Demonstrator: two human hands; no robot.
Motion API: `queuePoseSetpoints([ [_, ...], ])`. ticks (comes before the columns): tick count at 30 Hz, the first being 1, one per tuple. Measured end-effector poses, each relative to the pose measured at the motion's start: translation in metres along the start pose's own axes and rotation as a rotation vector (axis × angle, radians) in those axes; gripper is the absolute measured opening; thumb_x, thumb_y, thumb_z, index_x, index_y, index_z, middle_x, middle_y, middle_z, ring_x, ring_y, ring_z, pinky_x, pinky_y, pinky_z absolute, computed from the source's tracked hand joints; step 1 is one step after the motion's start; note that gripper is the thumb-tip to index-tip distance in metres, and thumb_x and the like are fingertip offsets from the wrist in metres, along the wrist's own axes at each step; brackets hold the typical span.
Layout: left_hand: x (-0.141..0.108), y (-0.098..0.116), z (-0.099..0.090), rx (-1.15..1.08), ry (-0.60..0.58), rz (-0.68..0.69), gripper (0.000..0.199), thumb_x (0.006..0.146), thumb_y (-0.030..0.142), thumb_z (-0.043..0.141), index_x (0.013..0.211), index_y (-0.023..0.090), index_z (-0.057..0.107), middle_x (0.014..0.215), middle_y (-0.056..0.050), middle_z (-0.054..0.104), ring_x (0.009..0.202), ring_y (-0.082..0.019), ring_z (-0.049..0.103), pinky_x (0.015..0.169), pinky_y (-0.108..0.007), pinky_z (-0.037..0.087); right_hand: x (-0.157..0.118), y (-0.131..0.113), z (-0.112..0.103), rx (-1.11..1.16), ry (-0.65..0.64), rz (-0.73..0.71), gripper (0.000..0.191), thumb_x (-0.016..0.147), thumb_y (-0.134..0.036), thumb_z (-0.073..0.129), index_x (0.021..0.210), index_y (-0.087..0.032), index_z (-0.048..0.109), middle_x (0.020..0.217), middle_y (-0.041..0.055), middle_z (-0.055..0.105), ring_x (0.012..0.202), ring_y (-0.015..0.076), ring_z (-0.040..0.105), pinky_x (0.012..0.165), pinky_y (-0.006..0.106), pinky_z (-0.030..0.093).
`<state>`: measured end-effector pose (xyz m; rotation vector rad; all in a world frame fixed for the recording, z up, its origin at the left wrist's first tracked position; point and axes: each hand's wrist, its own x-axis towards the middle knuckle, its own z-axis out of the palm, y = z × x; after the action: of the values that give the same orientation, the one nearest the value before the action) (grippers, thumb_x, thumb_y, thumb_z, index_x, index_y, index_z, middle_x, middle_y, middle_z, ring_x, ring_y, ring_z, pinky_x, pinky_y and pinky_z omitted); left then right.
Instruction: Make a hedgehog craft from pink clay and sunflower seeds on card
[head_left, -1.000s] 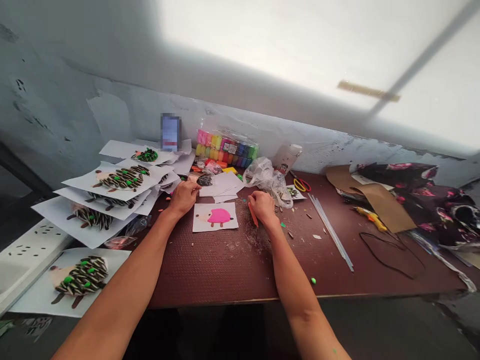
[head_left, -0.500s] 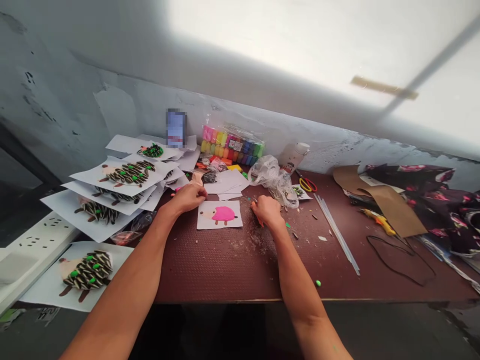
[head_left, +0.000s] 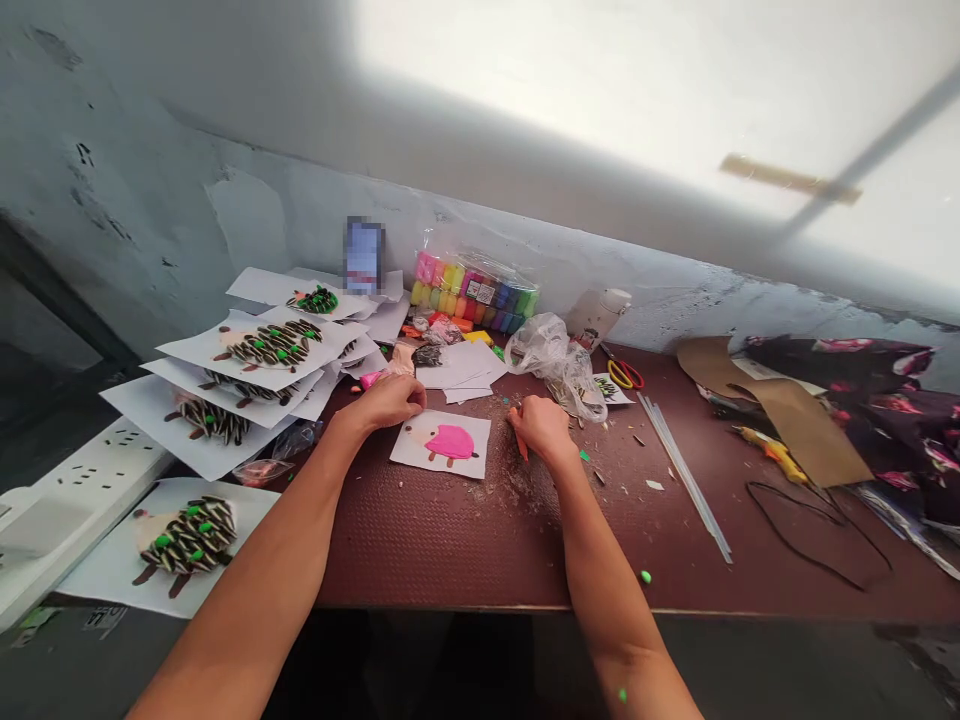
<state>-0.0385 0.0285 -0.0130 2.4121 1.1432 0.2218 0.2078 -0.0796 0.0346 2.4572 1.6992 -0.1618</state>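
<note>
A small white card (head_left: pixel 405 457) lies on the table, with a flat pink clay hedgehog (head_left: pixel 452 442) on it that has a pale face and brown feet. At the card's upper left corner, my left hand (head_left: pixel 390 402) has its fingers closed on the edge. To the right of the card, my right hand (head_left: pixel 541 428) is curled around a small orange pointed tool (head_left: pixel 521 446); most of it is hidden by the fingers. Seed crumbs are scattered beneath that hand.
Stacked hedgehog pictures (head_left: pixel 247 350) covered in seeds stand on the left by a white power strip (head_left: pixel 112 460). Behind are clay packs (head_left: pixel 480 290), a plastic bag (head_left: pixel 547 350) and blank cards (head_left: pixel 469 365). Scissors (head_left: pixel 624 374), clear sticks (head_left: pixel 686 480) and a yellow glue gun (head_left: pixel 780 458) lie right.
The card has turned slightly clockwise under my left hand. My right hand still holds the orange tool in about the same place. The whole view has shifted slightly.
</note>
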Motion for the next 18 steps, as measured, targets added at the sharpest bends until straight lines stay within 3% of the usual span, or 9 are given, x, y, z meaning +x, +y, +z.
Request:
queuePoseSetpoints([
  [10,-0.0028,0.0031,-0.0019,-0.030,0.008,-0.018,0.021,0.074,0.019,0.057,0.083,0.019,0.076,0.083,-0.004,0.077,0.078,-0.021,0.067,0.067,-0.028,0.044,-0.0021,-0.0009,-0.0019,0.010,-0.005,-0.005,0.035,0.100,-0.033,0.048,0.115,-0.015,0.074,0.114,0.0194,0.076,0.112,0.0296,0.072,0.087,0.033,0.052],
  [14,-0.0022,0.0022,-0.0003,-0.016,0.015,-0.020,0.023,0.074,0.018,0.056,0.082,0.020,0.076,0.082,-0.005,0.076,0.077,-0.021,0.067,0.067,-0.029,0.045,-0.0012,-0.0016,-0.0028,0.029,0.017,0.000,0.038,0.102,-0.041,0.049,0.117,-0.015,0.072,0.115,0.0196,0.076,0.112,0.0312,0.071,0.087,0.035,0.052],
  [18,-0.0014,0.0004,0.0006,-0.011,0.014,-0.022,0.024,0.073,0.017,0.055,0.083,0.020,0.077,0.082,-0.005,0.076,0.075,-0.021,0.067,0.066,-0.028,0.045,0.0009,-0.0037,-0.0035,0.077,0.079,0.001,0.054,0.109,-0.042,0.026,0.117,-0.017,0.073,0.118,0.0190,0.075,0.113,0.0288,0.071,0.089,0.034,0.051],
])
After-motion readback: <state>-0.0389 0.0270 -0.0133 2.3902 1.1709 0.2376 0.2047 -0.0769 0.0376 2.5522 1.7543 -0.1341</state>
